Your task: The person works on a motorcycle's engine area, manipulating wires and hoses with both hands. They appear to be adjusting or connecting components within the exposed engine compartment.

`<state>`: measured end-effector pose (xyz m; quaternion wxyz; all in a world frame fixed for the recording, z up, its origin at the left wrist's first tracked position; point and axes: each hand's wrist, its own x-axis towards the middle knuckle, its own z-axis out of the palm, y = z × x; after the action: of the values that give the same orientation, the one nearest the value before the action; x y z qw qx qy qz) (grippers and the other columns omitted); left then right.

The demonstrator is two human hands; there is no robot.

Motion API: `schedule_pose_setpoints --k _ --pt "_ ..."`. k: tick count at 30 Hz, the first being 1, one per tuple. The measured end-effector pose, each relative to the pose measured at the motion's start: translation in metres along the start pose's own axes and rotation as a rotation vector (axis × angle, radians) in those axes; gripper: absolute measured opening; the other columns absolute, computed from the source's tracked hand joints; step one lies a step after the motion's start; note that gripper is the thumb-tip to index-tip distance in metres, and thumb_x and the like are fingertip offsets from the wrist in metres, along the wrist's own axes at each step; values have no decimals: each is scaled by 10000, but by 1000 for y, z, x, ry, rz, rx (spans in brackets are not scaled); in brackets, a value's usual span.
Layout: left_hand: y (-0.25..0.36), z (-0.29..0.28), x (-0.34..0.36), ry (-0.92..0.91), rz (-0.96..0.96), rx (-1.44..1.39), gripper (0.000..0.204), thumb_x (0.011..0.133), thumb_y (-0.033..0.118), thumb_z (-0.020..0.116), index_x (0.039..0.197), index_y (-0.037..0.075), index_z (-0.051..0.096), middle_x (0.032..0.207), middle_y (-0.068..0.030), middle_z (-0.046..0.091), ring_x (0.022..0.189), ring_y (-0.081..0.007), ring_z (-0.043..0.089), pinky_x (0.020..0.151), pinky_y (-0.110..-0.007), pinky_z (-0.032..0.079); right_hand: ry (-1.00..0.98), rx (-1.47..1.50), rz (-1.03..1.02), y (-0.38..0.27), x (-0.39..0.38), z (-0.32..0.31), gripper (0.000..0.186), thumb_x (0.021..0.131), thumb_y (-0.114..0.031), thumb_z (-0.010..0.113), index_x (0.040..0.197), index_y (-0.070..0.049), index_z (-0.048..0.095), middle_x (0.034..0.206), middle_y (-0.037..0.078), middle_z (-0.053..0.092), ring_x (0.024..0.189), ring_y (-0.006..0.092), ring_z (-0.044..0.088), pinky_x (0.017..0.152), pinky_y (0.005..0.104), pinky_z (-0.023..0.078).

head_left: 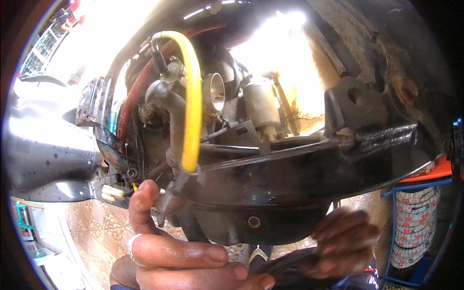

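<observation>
Hands under an open motorcycle frame

Bodywork fills most of the view: a black plastic panel [299,169] sweeps across the middle, with a silver fairing [48,150] off to the left and a rusty, dirt-caked underside [386,58] arching over the top right. Above the black panel, the open frame cavity acts as the one real container, and it is crowded: a carburettor mouth [214,92] of bright metal, a dull metal cylinder [261,106] beside it, a red hose [133,96] curving along the left edge, and a grey rubber hose [171,116] bending down through the middle. A yellow hose [193,96] loops up over these and drops straight down to a dark fitting [181,181] at the panel's edge. At the far right stands a blue rack holding stacked coils of patterned tubing [415,222]. Tan floor tiles [92,217] show below.

Left hand [179,251] comes up from the bottom edge, a ring on one finger. Its forefinger points upward and touches the dark fitting just below the yellow hose; the other fingers lie curled sideways, closed on nothing I can see. Right hand [345,241] is blurred, fingers bent around a dark strip [290,268] low in the frame; how tightly it grips, I cannot tell.
</observation>
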<state>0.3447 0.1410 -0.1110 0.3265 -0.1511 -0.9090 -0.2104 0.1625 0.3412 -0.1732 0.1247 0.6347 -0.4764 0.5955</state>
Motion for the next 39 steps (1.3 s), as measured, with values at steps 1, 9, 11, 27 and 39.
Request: schedule_pose_setpoints --k 1,9,11,27,39 --pt "3 -5 -1 -42 -3 2 377 627 281 864 995 281 782 981 57 610 957 -154 588 936 -449 439 -18 -50 22 2 -1 -10 371 914 -250 710 1195 -38 593 1011 97 582 922 221 626 801 305 551" --pt "-1 -30 -10 -257 92 6 384 639 274 867 1016 268 794 991 50 614 952 -148 600 932 -462 455 -110 -227 592 6 -23 -32 690 849 -243 740 1361 12 354 1315 168 477 1236 304 467 1052 427 385" --pt "-3 -23 3 -239 71 -18 380 643 271 869 1015 264 797 989 46 613 936 -142 601 918 -447 465 -82 -202 527 11 -30 -23 945 867 -249 717 1509 11 75 1424 203 377 1333 297 385 1115 426 321" --pt "12 13 -33 79 -21 -6 330 667 268 886 982 244 791 978 31 599 899 -147 597 854 -395 458 -11 -393 579 25 -29 -45 1120 808 -514 825 1527 51 179 1440 181 396 1273 276 484 1031 398 432" --pt "12 25 -22 192 -89 21 307 681 274 870 976 242 795 965 22 599 913 -162 600 938 -473 405 78 -449 441 29 -39 -43 1001 847 -530 780 1500 41 281 1423 172 505 1262 279 550 1052 381 443"
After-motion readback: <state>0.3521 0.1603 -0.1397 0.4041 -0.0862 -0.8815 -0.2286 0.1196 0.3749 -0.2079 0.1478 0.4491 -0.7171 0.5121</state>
